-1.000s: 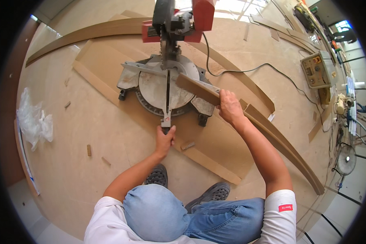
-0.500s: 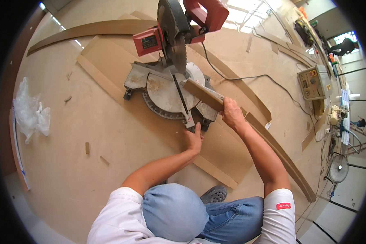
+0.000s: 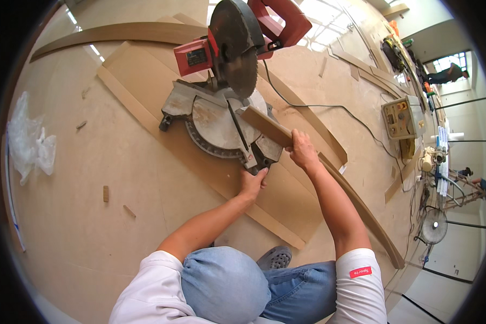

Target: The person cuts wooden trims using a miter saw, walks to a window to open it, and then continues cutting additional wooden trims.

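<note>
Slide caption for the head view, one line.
Left hand at the front of a miter saw, blade raised; right hand holding a brown board over its turntable.

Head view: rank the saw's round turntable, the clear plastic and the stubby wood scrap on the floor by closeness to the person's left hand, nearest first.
From the left hand:
1. Round turntable: just beyond it, toward the picture's top.
2. Stubby wood scrap: off to the left.
3. Clear plastic: farther left, near the rim.
</note>
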